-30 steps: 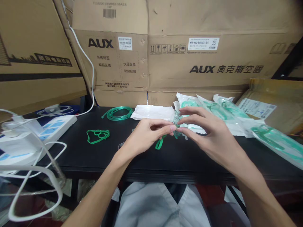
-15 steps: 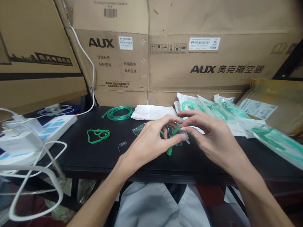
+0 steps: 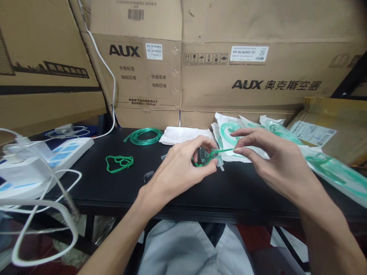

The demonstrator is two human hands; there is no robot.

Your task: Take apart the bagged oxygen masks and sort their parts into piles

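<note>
My left hand (image 3: pixel 183 162) is closed round a clear plastic oxygen mask (image 3: pixel 204 156), its body mostly hidden behind the fingers. A green elastic strap (image 3: pixel 226 150) runs taut from the mask to the right. Thumb and forefinger of my right hand (image 3: pixel 268 154) pinch the strap's far end. To the left on the black table lie another green strap (image 3: pixel 119 163), loosely looped, and a small clear plastic piece (image 3: pixel 148 176). Behind them sits a coil of green tubing (image 3: pixel 145 136).
A white paper-like packet (image 3: pixel 185 134) lies at the table's back. Several sealed pouches (image 3: pixel 335 168) with green contents are piled on the right beside a cardboard box (image 3: pixel 344 114). At left stands a white power strip (image 3: pixel 71 151) with cables. Large cartons (image 3: pixel 212 88) wall off the back.
My right hand has moved right, away from my left hand, drawing the green strap out straight. Earlier both hands were together at the mask and the strap hung down.
</note>
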